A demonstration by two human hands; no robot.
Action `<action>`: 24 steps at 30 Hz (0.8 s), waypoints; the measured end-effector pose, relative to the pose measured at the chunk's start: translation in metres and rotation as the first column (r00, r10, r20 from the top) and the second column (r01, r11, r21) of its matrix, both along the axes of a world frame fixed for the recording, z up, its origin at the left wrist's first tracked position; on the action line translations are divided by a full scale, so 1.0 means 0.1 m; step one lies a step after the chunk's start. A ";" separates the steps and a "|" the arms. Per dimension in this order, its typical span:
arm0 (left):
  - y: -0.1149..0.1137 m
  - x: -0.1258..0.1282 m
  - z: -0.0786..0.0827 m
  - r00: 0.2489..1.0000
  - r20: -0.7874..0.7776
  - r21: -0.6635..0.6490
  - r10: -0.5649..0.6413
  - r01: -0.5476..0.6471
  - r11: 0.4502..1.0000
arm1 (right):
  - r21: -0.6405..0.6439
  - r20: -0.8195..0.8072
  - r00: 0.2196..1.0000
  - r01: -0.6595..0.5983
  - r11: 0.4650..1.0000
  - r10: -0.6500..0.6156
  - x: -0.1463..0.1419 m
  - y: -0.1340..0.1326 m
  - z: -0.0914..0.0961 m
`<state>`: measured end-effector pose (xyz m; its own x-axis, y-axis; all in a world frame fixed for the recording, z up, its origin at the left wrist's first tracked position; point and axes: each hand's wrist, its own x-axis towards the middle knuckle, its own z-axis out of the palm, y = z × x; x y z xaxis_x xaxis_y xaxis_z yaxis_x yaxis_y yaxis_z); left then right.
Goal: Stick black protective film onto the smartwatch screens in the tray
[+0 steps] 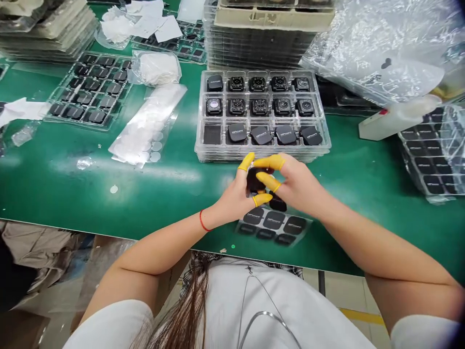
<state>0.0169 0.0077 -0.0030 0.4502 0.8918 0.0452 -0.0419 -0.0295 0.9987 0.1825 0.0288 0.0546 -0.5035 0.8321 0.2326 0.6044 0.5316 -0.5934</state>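
Both hands meet near the middle of the desk's (174,206) front edge, yellow covers on several fingertips. The left hand (240,195), with a red string at its wrist, and the right hand (293,178) grasp a dark, square-faced piece (256,179) between them, the fingers hiding part of it. Just below is a sheet of black rounded-square labels (274,221); whether it is held or lies on the desk, I cannot tell.

Beyond the hands, farther from the front edge, sits a clear tray (263,154) on others like it. Its nearest row carries four black, printed squares; most pieces in the two rows behind show round, ringed backs. Toward the desk's left edge lie a strip of round stickers (147,131) and another filled tray (77,124). Toward the right edge, a white bottle (397,117) lies on its side beside a further tray (410,167).
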 end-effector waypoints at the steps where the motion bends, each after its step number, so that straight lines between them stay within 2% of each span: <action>1: -0.01 0.01 -0.01 0.999 -0.040 0.016 -0.004 0.004 1.000 | 0.090 0.018 1.000 0.011 0.996 -0.013 0.03 -0.09 -0.04; 3: -0.04 0.01 -0.02 0.993 -0.114 0.023 -0.012 0.015 1.000 | 0.216 0.015 1.000 -0.030 0.976 0.027 0.10 -0.20 -0.12; 5: -0.05 0.00 -0.02 0.989 -0.137 -0.053 -0.054 0.048 0.997 | 0.175 -0.046 0.996 -0.062 0.983 0.072 0.27 -0.23 -0.18; 6: -0.05 0.00 -0.01 0.988 -0.136 -0.113 -0.076 0.061 0.992 | 0.113 -0.069 0.997 -0.023 0.993 0.031 0.40 -0.23 -0.21; 8: -0.04 -0.02 0.04 0.986 -0.126 -0.221 -0.107 0.077 0.972 | -0.017 0.038 0.980 0.195 0.981 -0.194 0.67 -0.18 -0.29; 9: -0.04 -0.02 0.07 0.985 -0.120 -0.260 -0.124 0.089 0.962 | -0.026 0.172 0.931 0.331 0.943 -0.322 0.78 -0.16 -0.33; 10: -0.05 -0.03 0.10 0.983 -0.108 -0.289 -0.147 0.110 0.951 | 0.012 0.314 0.857 0.426 0.904 -0.408 0.86 -0.13 -0.38; 11: -0.05 -0.03 0.12 0.982 -0.084 -0.310 -0.171 0.138 0.941 | 0.074 0.424 0.791 0.456 0.887 -0.442 0.89 -0.11 -0.43; 12: -0.05 -0.03 0.15 0.980 -0.050 -0.322 -0.195 0.169 0.932 | 0.133 0.478 0.762 0.429 0.893 -0.437 0.86 -0.09 -0.47; 13: -0.05 -0.03 0.17 0.977 -0.016 -0.323 -0.214 0.197 0.926 | 0.176 0.478 0.779 0.367 0.913 -0.405 0.79 -0.07 -0.51; 14: -0.06 -0.03 0.19 0.975 0.006 -0.309 -0.224 0.215 0.926 | 0.190 0.441 0.833 0.277 0.942 -0.334 0.67 -0.04 -0.55; 16: -0.06 -0.03 0.22 0.973 -0.011 -0.247 -0.232 0.222 0.943 | 0.136 0.359 0.925 0.080 0.987 -0.124 0.40 0.05 -0.62; 18: -0.05 -0.04 0.24 0.969 -0.093 -0.180 -0.230 0.211 0.961 | 0.032 0.362 0.932 -0.020 0.999 0.007 0.19 0.16 -0.66; 19: -0.04 -0.05 0.24 0.966 -0.129 -0.153 -0.224 0.204 0.967 | -0.009 0.375 0.927 -0.020 1.000 0.022 0.15 0.19 -0.66; 21: -0.03 -0.07 0.23 0.965 -0.177 -0.109 -0.192 0.175 0.979 | -0.012 0.314 0.948 0.048 0.999 -0.041 0.16 0.19 -0.59; 23: -0.01 -0.09 0.20 0.971 -0.196 -0.057 -0.136 0.127 0.990 | 0.042 0.116 0.988 0.099 0.994 -0.103 0.24 0.10 -0.45; 24: -0.01 -0.09 0.19 0.974 -0.199 -0.024 -0.105 0.102 0.994 | 0.068 0.014 0.996 0.092 0.993 -0.093 0.28 0.03 -0.37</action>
<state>0.0076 0.0071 0.0156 0.5388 0.8398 -0.0670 0.1564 -0.0216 0.9874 0.2101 0.0315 0.0175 -0.4293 0.8581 0.2816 0.6627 0.5111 -0.5474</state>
